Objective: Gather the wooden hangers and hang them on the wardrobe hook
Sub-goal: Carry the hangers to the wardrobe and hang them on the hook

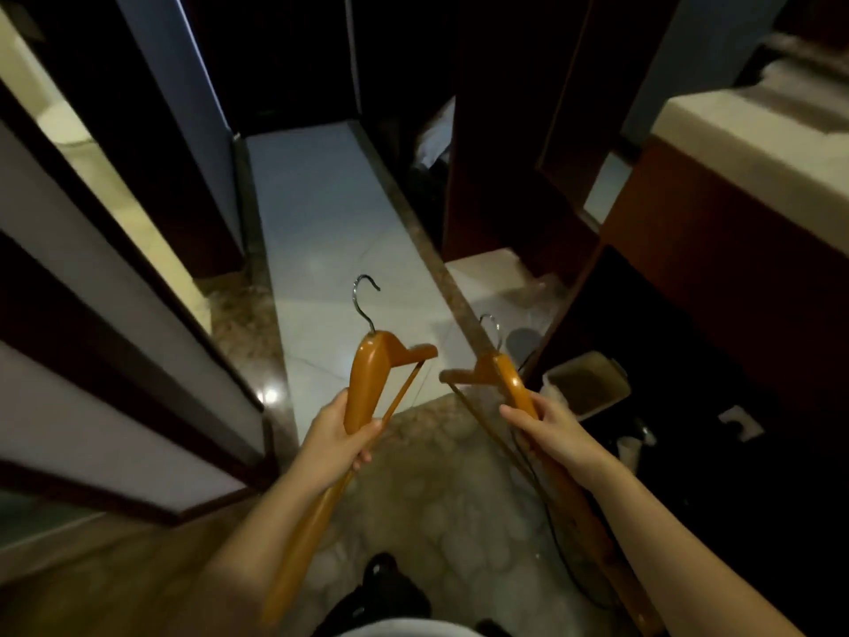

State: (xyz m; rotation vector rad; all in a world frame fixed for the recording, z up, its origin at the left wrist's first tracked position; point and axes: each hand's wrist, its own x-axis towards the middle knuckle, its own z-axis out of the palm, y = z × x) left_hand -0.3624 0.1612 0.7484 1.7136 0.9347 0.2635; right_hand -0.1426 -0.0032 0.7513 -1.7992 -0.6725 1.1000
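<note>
I hold two orange-brown wooden hangers, one in each hand, over the floor. My left hand (342,436) grips the left hanger (367,379) by one arm, its metal hook pointing up and away. My right hand (549,427) grips the right hanger (507,383) the same way, hook up. The two hangers' inner ends nearly face each other, a small gap between them. The dark wardrobe (505,154) stands ahead to the right; no hanging hook in it shows.
A narrow corridor of pale tiles (331,232) runs ahead between dark panels. A sliding door (92,314) with frosted panes stands at left. A counter (758,144) sits at right, with a small bin (588,381) and a cable on the floor below.
</note>
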